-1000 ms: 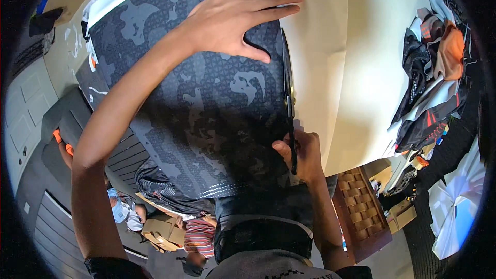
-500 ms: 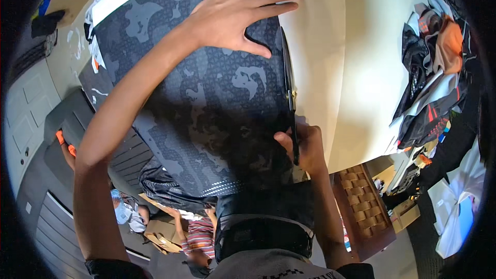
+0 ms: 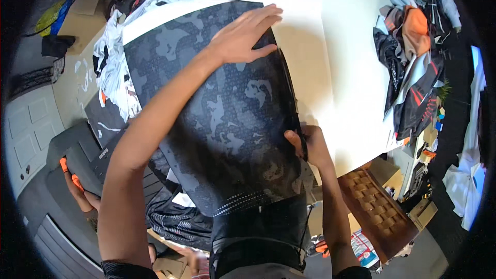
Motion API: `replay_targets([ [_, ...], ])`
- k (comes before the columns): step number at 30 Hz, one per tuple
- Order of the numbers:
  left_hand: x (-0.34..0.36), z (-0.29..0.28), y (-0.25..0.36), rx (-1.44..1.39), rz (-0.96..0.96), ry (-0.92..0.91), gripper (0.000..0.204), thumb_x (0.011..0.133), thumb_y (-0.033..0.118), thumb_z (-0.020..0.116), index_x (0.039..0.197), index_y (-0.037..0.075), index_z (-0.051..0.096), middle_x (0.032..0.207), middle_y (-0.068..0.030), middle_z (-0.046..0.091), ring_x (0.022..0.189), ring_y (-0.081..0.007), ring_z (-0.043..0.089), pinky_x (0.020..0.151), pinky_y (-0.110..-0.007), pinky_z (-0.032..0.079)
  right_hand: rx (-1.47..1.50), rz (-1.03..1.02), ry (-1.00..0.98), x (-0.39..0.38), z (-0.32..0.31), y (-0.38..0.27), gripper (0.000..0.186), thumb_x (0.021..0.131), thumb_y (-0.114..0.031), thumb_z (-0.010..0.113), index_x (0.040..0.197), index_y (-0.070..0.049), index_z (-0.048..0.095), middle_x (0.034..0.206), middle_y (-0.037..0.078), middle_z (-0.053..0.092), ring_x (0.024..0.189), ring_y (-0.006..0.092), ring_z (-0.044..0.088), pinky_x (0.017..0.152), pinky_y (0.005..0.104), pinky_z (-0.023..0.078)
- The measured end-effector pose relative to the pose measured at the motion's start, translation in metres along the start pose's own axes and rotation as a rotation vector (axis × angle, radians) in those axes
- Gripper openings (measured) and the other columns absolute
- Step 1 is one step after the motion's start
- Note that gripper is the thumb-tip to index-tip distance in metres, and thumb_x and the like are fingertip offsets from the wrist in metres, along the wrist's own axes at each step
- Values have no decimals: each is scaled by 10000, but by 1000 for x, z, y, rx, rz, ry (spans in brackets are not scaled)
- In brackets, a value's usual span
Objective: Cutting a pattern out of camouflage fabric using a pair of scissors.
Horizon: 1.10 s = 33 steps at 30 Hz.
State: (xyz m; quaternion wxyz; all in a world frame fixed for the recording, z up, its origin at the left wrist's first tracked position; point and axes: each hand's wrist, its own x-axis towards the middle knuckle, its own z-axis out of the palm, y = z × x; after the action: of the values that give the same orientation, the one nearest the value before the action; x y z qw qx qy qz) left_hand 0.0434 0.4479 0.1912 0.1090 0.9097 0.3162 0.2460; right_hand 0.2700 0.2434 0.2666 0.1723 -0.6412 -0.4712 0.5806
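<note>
A dark grey and black camouflage-patterned fabric (image 3: 206, 108) lies over the white table in front of me, its near end hanging close to my body. My left hand (image 3: 243, 36) rests on its far right corner, fingers stretched out and nearly together, palm down. Along the right edge of the fabric runs a pair of long dark scissors (image 3: 291, 80). The handles of the scissors are in my right hand (image 3: 314, 147), thumb on the near side. Whether the blades are apart or together is hard to make out.
Brown paper (image 3: 302, 46) covers part of the white table (image 3: 356, 72). Coloured cloth pieces (image 3: 413, 72) are heaped at the right, white cloth (image 3: 113, 67) at the left. A wooden bench with a woven panel (image 3: 377, 201) stands near right. Other people are partly visible at the left and below.
My view has shifted, so the fabric and table sit lower and tilt differently. The left hand's fingers, spread wide before, have come closer together. The right hand still grips the scissors.
</note>
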Motion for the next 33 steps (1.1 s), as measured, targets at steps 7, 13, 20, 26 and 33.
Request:
replay_targets([
  [7, -1, -5, 1, 35, -152, -151, 533, 921, 284, 547, 1407, 83, 456, 1464, -101, 412, 1360, -252, 379, 1125, -397, 282, 71, -8, -87, 0, -6, -1, 414, 885, -336, 698, 681, -10, 546, 541, 20, 479, 507, 139, 407, 518, 287, 358],
  [13, 4, -6, -3, -67, -114, -137, 593, 912, 362, 575, 1445, 144, 432, 1493, -83, 387, 1353, -264, 382, 1104, -445, 286, 12, -103, -91, 9, -8, 2, 363, 892, -280, 687, 705, -2, 548, 583, 26, 494, 524, 147, 407, 526, 295, 358],
  [20, 12, -19, -28, -7, -20, -276, 687, 844, 552, 642, 1430, 242, 460, 1529, -5, 372, 1335, -216, 417, 1059, -410, 309, 73, -116, -107, 15, -8, 9, 342, 897, -254, 676, 723, 10, 546, 611, 32, 506, 534, 150, 400, 522, 305, 351],
  [26, 21, -26, -45, 51, 14, -369, 833, 748, 715, 623, 1449, 300, 454, 1582, 67, 307, 1319, -199, 429, 1034, -381, 319, 13, -79, -112, 29, -8, 0, 384, 884, -306, 692, 728, 18, 556, 595, 43, 502, 532, 162, 402, 518, 320, 353],
  [33, 29, -29, -55, 50, 62, -416, 841, 726, 755, 594, 1431, 309, 482, 1563, 91, 347, 1340, -193, 419, 1049, -372, 316, -19, 2, -89, 28, -7, -9, 477, 840, -395, 747, 719, 33, 574, 556, 81, 502, 505, 197, 407, 521, 358, 383],
])
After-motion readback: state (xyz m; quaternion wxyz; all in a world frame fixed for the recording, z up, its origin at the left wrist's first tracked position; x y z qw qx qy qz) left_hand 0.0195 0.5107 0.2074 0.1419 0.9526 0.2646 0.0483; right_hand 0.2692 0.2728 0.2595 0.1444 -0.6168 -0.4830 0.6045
